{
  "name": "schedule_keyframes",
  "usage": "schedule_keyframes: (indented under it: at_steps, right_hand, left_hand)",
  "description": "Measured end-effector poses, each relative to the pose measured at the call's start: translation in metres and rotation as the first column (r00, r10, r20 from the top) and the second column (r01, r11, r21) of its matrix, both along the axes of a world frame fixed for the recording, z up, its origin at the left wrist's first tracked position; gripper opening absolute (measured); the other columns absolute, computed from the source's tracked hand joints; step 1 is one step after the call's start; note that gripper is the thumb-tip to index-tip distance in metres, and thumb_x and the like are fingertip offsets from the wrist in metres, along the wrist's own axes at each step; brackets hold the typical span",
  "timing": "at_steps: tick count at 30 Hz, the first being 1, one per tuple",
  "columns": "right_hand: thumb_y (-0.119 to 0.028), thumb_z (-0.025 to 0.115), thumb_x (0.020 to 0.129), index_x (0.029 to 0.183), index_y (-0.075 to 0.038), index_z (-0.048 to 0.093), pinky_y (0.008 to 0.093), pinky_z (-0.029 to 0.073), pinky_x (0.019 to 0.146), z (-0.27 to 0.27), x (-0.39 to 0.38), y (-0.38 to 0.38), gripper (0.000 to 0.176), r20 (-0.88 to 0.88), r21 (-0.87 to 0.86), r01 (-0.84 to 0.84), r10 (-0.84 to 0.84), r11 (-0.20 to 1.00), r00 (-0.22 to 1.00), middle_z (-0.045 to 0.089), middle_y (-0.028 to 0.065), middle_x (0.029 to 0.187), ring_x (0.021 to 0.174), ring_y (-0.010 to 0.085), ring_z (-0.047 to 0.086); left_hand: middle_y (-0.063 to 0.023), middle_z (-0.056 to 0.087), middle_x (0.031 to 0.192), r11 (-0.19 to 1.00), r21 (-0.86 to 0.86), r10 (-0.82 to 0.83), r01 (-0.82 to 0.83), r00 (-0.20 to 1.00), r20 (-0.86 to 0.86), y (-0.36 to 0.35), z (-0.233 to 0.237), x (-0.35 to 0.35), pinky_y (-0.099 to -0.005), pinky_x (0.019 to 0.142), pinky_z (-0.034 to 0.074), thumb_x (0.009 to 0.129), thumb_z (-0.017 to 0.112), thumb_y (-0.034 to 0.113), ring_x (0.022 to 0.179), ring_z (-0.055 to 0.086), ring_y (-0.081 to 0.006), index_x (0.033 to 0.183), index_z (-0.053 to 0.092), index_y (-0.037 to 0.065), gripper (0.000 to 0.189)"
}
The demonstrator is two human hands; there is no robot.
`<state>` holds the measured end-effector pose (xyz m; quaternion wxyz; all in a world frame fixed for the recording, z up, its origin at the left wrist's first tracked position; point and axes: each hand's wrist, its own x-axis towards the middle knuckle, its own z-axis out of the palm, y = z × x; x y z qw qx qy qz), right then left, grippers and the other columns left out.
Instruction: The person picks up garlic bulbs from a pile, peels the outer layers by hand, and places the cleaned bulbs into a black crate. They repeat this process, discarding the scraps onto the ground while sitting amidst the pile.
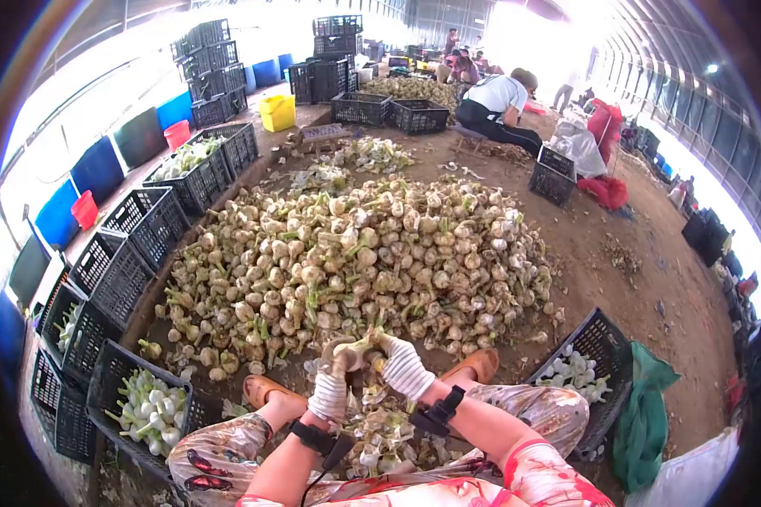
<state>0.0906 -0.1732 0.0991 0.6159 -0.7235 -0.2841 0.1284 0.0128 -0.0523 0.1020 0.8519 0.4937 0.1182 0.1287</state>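
My left hand (333, 378), in a pale striped glove, is closed at the near edge of a big heap of garlic bulbs (372, 262). My right hand (403, 365), gloved alike, is closed close beside it. Between the two hands is a garlic bulb with its stem (365, 341), and the fingers of both hands meet around it. Whether a tool is also held cannot be made out. Below the hands, peeled skins and trimmings (382, 435) lie between my legs.
A black crate with cleaned garlic (150, 412) stands at the left, another (577, 372) at the right beside a green sack (643, 414). More black crates (148, 224) line the left. A person (495, 97) sits bent over behind the heap. A yellow container (277, 112) stands behind.
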Motion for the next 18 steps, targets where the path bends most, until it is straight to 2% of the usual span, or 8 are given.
schedule_keyframes:
  at_steps: [4,7,8,11,13,14,15,18]
  right_hand:
    - [-0.002,0.056,0.079,0.095,0.000,0.054,0.0285,0.044,0.061,0.014,0.006,-0.006,0.017,0.318,-0.171,0.065,-0.007,0.983,0.948,0.058,0.0089,0.075,0.069,0.0122,0.053]
    - [-0.003,0.055,0.081,0.095,0.000,0.055,0.0266,0.045,0.063,0.011,0.000,-0.005,0.014,-0.168,0.051,-0.011,0.020,0.999,0.986,0.058,0.0055,0.078,0.072,0.0110,0.052]
    - [-0.003,0.056,0.081,0.100,0.000,0.055,0.0233,0.045,0.066,0.012,-0.001,-0.004,0.018,-0.288,0.173,-0.011,0.062,0.985,0.956,0.058,0.0026,0.083,0.076,0.0096,0.052]
    - [-0.002,0.057,0.081,0.104,-0.001,0.057,0.0195,0.044,0.068,0.006,-0.009,-0.003,0.023,-0.418,0.356,0.034,0.127,0.934,0.900,0.059,0.0002,0.091,0.078,0.0053,0.052]
    - [-0.001,0.059,0.080,0.102,0.000,0.059,0.0199,0.045,0.069,-0.004,-0.008,-0.004,0.023,-0.276,0.101,0.193,-0.159,0.976,0.948,0.061,0.0019,0.090,0.080,0.0062,0.053]
    - [-0.002,0.060,0.079,0.100,0.000,0.059,0.0219,0.045,0.068,-0.009,-0.008,-0.002,0.022,-0.157,0.149,0.223,-0.200,0.963,0.967,0.062,0.0039,0.088,0.077,0.0084,0.054]
    - [-0.003,0.060,0.077,0.098,0.000,0.059,0.0240,0.045,0.067,-0.015,-0.010,0.001,0.021,-0.050,0.196,0.247,-0.242,0.949,0.969,0.063,0.0059,0.085,0.074,0.0107,0.056]
    - [-0.003,0.061,0.076,0.095,0.001,0.059,0.0255,0.045,0.065,-0.001,-0.015,0.005,0.019,0.173,0.097,0.267,-0.281,0.959,0.944,0.063,0.0072,0.081,0.072,0.0116,0.056]
  left_hand:
    - [-0.0067,0.058,0.073,0.863,-0.465,-0.253,0.198,0.966,-0.059,0.009,-0.001,0.001,-0.0237,0.037,0.034,0.074,0.058,0.046,0.044,0.045,-0.0133,0.100,0.054,0.005,0.049]
    - [-0.0068,0.059,0.071,0.809,-0.562,-0.241,0.171,0.969,-0.053,0.008,-0.001,0.003,-0.0250,0.036,0.035,0.073,0.058,0.048,0.046,0.049,-0.0147,0.099,0.054,0.004,0.052]
    - [-0.0078,0.060,0.073,0.661,-0.558,-0.469,0.501,0.857,0.214,0.015,0.002,0.000,-0.0271,0.038,0.040,0.074,0.057,0.048,0.048,0.053,-0.0166,0.099,0.055,0.004,0.051]
    - [-0.0088,0.060,0.075,0.872,-0.396,-0.330,0.287,0.943,-0.044,0.008,0.009,0.000,-0.0294,0.041,0.046,0.076,0.055,0.044,0.048,0.055,-0.0177,0.106,0.051,0.006,0.049]
    - [-0.0069,0.057,0.094,0.945,0.118,-0.289,0.304,0.949,-0.126,0.017,-0.020,0.008,-0.0284,0.061,0.050,0.073,0.067,0.019,0.078,0.057,-0.0155,0.119,0.039,0.007,0.055]
    - [-0.0065,0.056,0.097,0.890,0.448,-0.096,0.088,0.995,-0.005,0.012,-0.018,0.008,-0.0277,0.067,0.049,0.071,0.067,0.011,0.084,0.056,-0.0149,0.118,0.039,0.006,0.055]
    - [-0.0061,0.055,0.100,0.694,0.706,0.045,-0.141,0.987,0.153,0.006,-0.017,0.006,-0.0270,0.072,0.048,0.070,0.066,0.003,0.091,0.054,-0.0144,0.118,0.038,0.005,0.055]
    - [-0.0062,0.055,0.103,0.731,0.611,0.231,-0.302,0.953,0.195,0.009,-0.012,0.009,-0.0253,0.079,0.045,0.075,0.058,-0.004,0.094,0.052,-0.0136,0.114,0.044,0.004,0.042]
